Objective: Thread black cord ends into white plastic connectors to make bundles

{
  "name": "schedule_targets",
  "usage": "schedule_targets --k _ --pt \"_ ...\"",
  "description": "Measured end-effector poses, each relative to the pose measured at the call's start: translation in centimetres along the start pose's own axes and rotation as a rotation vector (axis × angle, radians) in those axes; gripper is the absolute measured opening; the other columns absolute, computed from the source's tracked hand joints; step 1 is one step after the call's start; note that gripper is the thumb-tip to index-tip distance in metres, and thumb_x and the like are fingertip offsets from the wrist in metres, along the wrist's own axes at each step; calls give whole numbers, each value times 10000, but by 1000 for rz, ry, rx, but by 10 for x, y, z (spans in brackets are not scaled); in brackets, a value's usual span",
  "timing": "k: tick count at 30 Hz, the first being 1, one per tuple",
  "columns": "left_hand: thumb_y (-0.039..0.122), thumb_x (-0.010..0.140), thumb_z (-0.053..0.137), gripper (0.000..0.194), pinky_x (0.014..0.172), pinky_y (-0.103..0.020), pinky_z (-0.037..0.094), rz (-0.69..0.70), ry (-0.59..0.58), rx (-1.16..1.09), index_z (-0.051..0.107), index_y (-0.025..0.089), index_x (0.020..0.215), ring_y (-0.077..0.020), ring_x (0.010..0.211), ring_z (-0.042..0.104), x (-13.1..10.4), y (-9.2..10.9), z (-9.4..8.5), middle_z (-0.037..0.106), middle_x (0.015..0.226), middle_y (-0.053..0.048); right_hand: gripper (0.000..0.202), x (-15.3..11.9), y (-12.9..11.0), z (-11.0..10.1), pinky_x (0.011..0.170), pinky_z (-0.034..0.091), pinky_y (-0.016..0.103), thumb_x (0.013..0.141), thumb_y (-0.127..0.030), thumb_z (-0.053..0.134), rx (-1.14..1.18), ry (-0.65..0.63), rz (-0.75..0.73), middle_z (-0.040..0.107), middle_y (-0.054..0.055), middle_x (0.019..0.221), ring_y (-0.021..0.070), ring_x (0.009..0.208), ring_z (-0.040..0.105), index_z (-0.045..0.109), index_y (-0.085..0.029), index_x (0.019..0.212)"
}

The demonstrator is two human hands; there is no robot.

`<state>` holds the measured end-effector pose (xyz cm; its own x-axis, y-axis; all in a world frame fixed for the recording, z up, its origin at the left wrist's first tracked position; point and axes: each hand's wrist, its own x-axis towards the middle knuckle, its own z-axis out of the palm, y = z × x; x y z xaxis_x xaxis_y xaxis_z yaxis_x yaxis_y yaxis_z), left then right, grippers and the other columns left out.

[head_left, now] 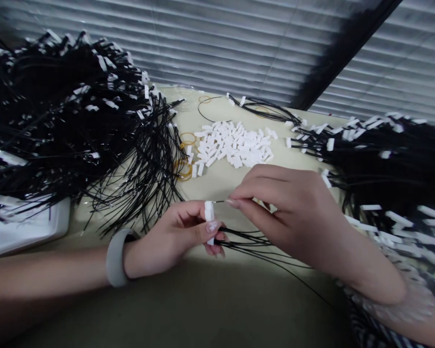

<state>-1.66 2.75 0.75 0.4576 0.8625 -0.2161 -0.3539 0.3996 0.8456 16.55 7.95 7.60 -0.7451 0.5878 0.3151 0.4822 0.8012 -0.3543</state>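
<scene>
Between the thumb and fingers of my left hand (188,229) a white connector (209,212) is held upright. Several black wires (253,243) run from its lower part to the right, passing under my right hand (293,212). The thumb and index finger of my right hand pinch a thin wire (219,201), whose tip is at the connector's top end. Whether that tip is inside the connector is too small to tell. Behind my hands lies a pile of loose white connectors (237,145).
A big heap of black wires (58,111) with white ends fills the left, partly over a white tray (63,222). More black wires (395,164) with connectors lie at the right. Yellow rubber bands (183,170) are beside the pile. Blinds (210,43) stand behind the table (203,299).
</scene>
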Motion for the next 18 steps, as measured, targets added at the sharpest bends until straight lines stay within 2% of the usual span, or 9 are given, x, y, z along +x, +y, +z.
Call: schedule_targets --k 5,9,13,18 --pt "277 777 605 170 615 -239 483 -5 7 154 581 115 731 -123 611 605 1 4 4 622 674 -21 182 0 -4 7 568 324 211 835 -180 475 -54 -50 5 526 1 664 87 627 453 622 -148 731" --pt "289 784 587 179 595 -235 474 -10 3 180 574 118 732 -118 594 583 2 3 3 599 653 -14 192 1 -5 15 562 327 227 813 -136 462 -62 -74 21 517 18 652 107 624 453 630 -132 719" --pt "282 791 578 168 583 -229 466 8 -5 157 570 123 738 -108 576 567 3 2 2 583 645 -1 193 0 -2 22 566 334 230 802 -116 458 0 -37 -14 522 27 652 108 627 455 632 -104 719" --pt "259 807 557 195 567 -211 453 3 -39 230 565 115 676 -92 558 539 1 3 3 574 617 -2 220 0 -1 24 575 336 227 838 -167 432 53 21 -40 530 30 682 103 648 457 616 -100 738"
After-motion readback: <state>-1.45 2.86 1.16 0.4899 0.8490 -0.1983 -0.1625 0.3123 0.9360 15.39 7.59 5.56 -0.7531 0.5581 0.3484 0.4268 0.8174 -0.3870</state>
